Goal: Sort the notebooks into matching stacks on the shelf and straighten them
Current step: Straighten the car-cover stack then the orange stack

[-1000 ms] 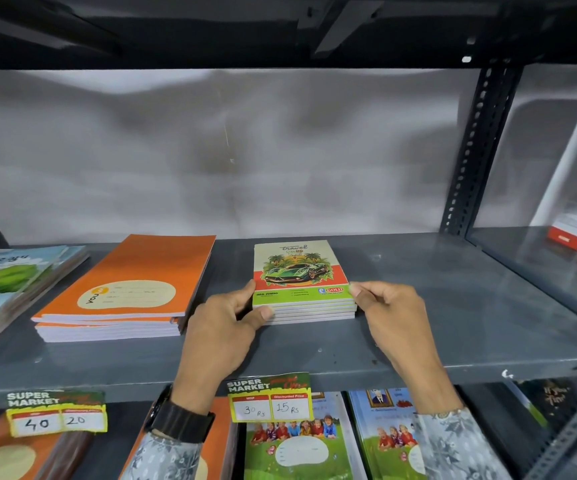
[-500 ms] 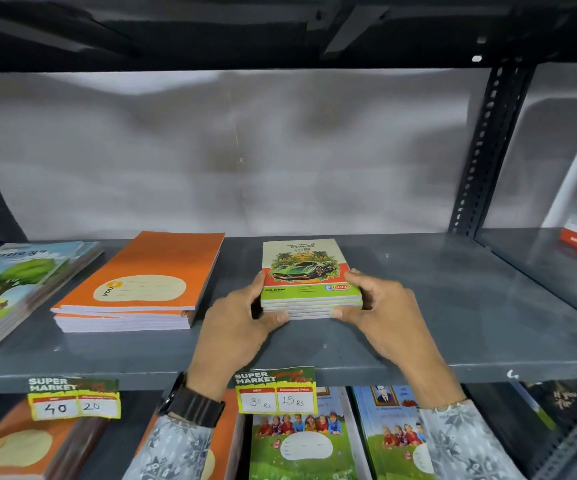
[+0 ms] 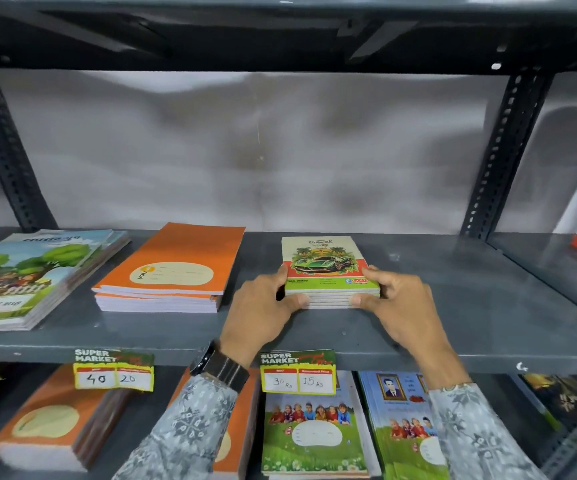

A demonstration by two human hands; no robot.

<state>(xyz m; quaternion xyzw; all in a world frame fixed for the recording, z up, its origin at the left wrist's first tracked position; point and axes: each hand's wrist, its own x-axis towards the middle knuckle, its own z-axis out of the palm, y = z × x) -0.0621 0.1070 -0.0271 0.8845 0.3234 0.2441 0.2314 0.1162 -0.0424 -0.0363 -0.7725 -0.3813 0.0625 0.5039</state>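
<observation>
**Car-cover stack bracketed by both hands**

Left hand (image 3: 259,306) and right hand (image 3: 397,303) are pressing the near corners of the car notebook stack (image 3: 325,265), grasping it on the shelf (image 3: 487,323); long axis is running away from the person, both hands equally near

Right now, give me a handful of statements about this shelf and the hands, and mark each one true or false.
1. Both hands, the left hand and the right hand, press on the car-cover stack. True.
2. The orange stack lies to the right of the car-cover stack. False: it lies to its left.
3. A watch sits on the left wrist. True.
4. The price tag below the car-cover stack reads 40 and 20. False: it reads 30 and 15.
5. The tree-cover stack stands upright against the wall. False: it lies flat at the shelf's left end.
</observation>
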